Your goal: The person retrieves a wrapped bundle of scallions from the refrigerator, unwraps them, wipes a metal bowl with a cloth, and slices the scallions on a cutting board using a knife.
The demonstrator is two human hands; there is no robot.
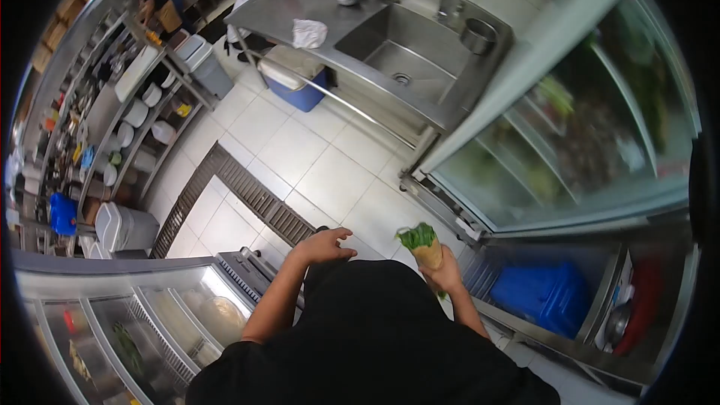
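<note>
My right hand (444, 274) grips a bunch of green leaves wrapped in brown paper (422, 245), held upright in front of my body, beside the open glass-door fridge (570, 142). My left hand (327, 244) is held out in front of me over the tiled floor with its fingers apart and nothing in it. It hangs near the top edge of a second glass-front fridge (150, 307) at my left. My dark shirt hides the lower parts of both arms.
A steel counter with a sink (405, 49), bowls and a white cloth (309, 32) stands ahead. A blue cooler box (296, 79) sits beneath it. A floor drain grate (247, 191) crosses the tiles. Shelves of dishes line the left. Two people work at the far back. A blue crate (544, 296) sits low in the fridge.
</note>
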